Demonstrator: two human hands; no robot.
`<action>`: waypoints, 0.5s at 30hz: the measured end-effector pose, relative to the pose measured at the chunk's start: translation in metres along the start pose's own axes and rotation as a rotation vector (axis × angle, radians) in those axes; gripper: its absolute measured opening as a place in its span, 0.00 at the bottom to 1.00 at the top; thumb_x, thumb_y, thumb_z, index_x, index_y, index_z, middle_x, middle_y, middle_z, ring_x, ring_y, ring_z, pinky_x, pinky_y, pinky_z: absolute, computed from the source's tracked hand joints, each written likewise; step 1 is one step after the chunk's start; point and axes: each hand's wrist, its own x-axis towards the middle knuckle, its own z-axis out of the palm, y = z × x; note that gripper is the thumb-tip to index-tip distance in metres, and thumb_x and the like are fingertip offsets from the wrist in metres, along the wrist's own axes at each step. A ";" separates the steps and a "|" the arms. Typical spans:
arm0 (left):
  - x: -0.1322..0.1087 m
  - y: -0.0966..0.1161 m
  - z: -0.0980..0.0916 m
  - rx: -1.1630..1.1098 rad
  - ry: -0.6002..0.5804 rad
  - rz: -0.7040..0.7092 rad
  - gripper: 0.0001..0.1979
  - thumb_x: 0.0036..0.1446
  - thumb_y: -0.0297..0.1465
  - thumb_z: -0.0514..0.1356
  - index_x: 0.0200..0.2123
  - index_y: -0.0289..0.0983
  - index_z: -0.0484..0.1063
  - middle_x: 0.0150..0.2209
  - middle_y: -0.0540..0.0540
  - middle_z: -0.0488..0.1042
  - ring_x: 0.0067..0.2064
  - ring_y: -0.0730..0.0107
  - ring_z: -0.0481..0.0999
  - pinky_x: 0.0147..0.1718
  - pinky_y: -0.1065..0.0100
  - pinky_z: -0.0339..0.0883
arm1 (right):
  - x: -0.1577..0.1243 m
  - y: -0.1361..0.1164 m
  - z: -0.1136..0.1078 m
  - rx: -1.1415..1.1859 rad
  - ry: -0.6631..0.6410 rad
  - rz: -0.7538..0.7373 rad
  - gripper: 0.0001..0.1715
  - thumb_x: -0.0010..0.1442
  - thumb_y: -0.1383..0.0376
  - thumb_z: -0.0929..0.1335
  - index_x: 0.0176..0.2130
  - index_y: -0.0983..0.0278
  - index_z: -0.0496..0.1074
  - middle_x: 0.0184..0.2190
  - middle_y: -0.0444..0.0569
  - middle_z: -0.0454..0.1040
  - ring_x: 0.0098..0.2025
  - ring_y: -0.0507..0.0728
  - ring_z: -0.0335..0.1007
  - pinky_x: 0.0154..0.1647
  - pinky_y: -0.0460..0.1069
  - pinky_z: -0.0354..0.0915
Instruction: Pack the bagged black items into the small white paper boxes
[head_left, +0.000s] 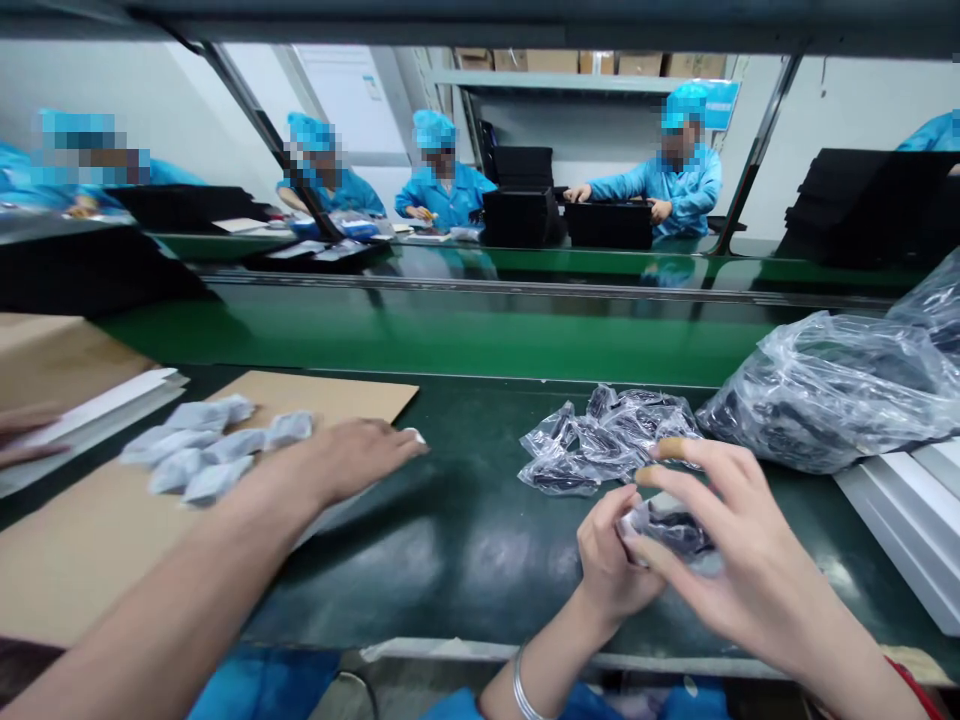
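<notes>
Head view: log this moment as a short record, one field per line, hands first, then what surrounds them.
Left hand: curled around a bagged dark item
Right hand: at the same item, fingers spread; grip unclear
Just beyond: plastic bags with dark contents, on the green table
Right side: large clear bag, long white pieces
Left side: small white packets on cardboard; a co-worker's hand reaches in

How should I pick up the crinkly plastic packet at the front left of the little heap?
I'd pinch the packet by its crinkled left edge, coming from the left and a bit above. That edge faces bare green tabletop, so fingers should fit, while other packets crowd its right side.
</notes>
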 end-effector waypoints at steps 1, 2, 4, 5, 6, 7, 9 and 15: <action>-0.002 -0.001 0.000 -0.029 -0.021 -0.018 0.27 0.59 0.38 0.61 0.58 0.36 0.58 0.35 0.44 0.76 0.32 0.64 0.81 0.31 0.65 0.79 | -0.004 0.003 -0.003 0.053 0.028 0.044 0.15 0.63 0.60 0.68 0.49 0.63 0.68 0.49 0.53 0.70 0.53 0.58 0.63 0.51 0.53 0.63; -0.004 -0.003 0.000 -0.049 -0.034 -0.042 0.29 0.57 0.39 0.63 0.58 0.36 0.58 0.35 0.44 0.76 0.31 0.63 0.81 0.31 0.64 0.79 | -0.008 0.006 -0.005 0.097 0.052 0.086 0.18 0.63 0.59 0.69 0.51 0.62 0.67 0.49 0.52 0.70 0.52 0.57 0.65 0.51 0.52 0.64; -0.007 -0.006 0.001 -0.068 -0.040 -0.093 0.32 0.55 0.41 0.65 0.57 0.36 0.58 0.36 0.43 0.76 0.31 0.62 0.81 0.31 0.63 0.79 | -0.017 0.013 -0.006 0.167 0.082 0.144 0.17 0.62 0.61 0.70 0.50 0.60 0.67 0.45 0.50 0.71 0.49 0.55 0.67 0.48 0.50 0.67; -0.008 -0.007 0.001 -0.072 -0.041 -0.110 0.32 0.55 0.42 0.66 0.57 0.36 0.58 0.37 0.42 0.77 0.31 0.62 0.81 0.32 0.63 0.79 | -0.022 0.016 -0.005 0.203 0.089 0.161 0.16 0.62 0.62 0.70 0.50 0.59 0.67 0.44 0.49 0.72 0.48 0.55 0.68 0.46 0.49 0.68; -0.009 -0.008 0.002 -0.078 -0.044 -0.123 0.32 0.55 0.42 0.66 0.57 0.36 0.58 0.38 0.41 0.77 0.32 0.62 0.81 0.32 0.63 0.79 | -0.026 0.018 -0.004 0.234 0.099 0.172 0.16 0.61 0.64 0.71 0.49 0.59 0.68 0.43 0.48 0.72 0.47 0.55 0.69 0.45 0.49 0.69; -0.010 -0.008 0.002 -0.085 -0.050 -0.132 0.33 0.55 0.43 0.66 0.57 0.36 0.58 0.38 0.41 0.77 0.32 0.62 0.81 0.32 0.63 0.79 | -0.030 0.018 -0.002 0.253 0.113 0.175 0.16 0.61 0.65 0.71 0.49 0.59 0.68 0.43 0.48 0.72 0.46 0.55 0.69 0.44 0.49 0.69; -0.010 -0.009 0.003 -0.094 -0.057 -0.135 0.33 0.54 0.43 0.67 0.57 0.37 0.58 0.37 0.42 0.77 0.31 0.62 0.81 0.32 0.63 0.79 | -0.034 0.017 0.002 0.232 0.160 0.170 0.15 0.60 0.67 0.71 0.48 0.59 0.70 0.44 0.49 0.71 0.47 0.56 0.68 0.42 0.50 0.69; -0.004 -0.007 0.000 -0.025 -0.002 -0.097 0.28 0.57 0.42 0.63 0.56 0.36 0.61 0.40 0.41 0.76 0.34 0.61 0.82 0.32 0.64 0.79 | -0.027 0.003 0.007 0.031 0.225 0.063 0.13 0.58 0.73 0.70 0.43 0.61 0.70 0.45 0.52 0.69 0.56 0.63 0.61 0.50 0.58 0.64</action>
